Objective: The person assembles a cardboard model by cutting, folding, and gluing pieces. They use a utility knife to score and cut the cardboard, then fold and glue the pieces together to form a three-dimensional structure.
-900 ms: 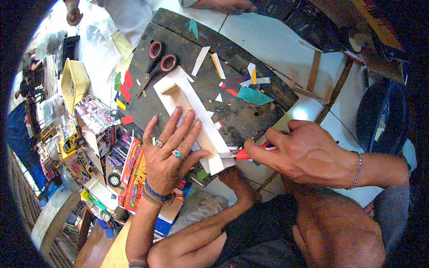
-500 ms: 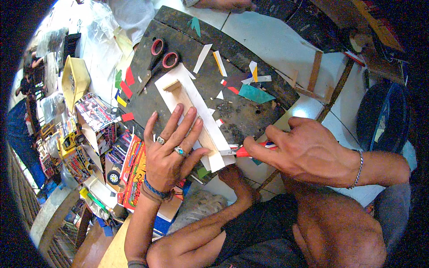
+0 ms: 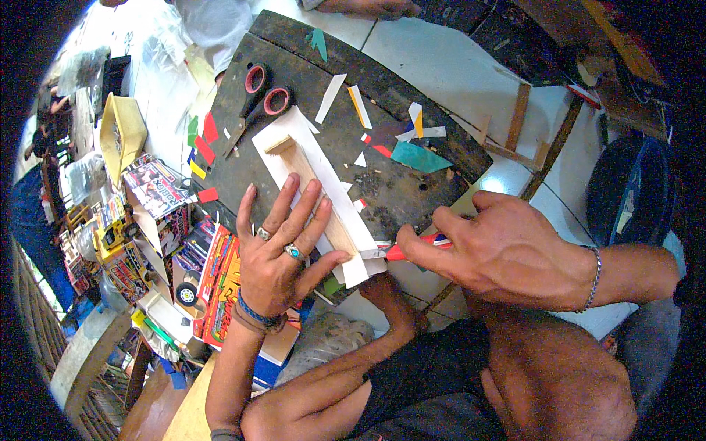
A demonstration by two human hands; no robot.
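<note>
My left hand (image 3: 283, 250) lies spread over a wooden piece (image 3: 299, 157) with a raised block at its far end, pressing it onto a white paper strip (image 3: 269, 142). My right hand (image 3: 496, 250) is closed round a red utility knife (image 3: 398, 252). The knife's blade touches the near end of the wood and paper, just right of my left thumb. Beneath them is a dark, worn board (image 3: 390, 195). Black scissors with red-lined handles (image 3: 257, 99) lie partly open beyond the strip's far end.
Coloured paper scraps, among them a teal piece (image 3: 419, 156), are scattered on the board. At the left stand a yellow tray (image 3: 121, 136), a red printed panel (image 3: 219, 287) and a toy wheel (image 3: 187, 294). A dark blue round tub (image 3: 629, 191) stands at the right. My bare foot is beside the board's near edge.
The knife blade has moved slightly left, across the near end of the wood and paper. My left hand stays pressed on the wood.
</note>
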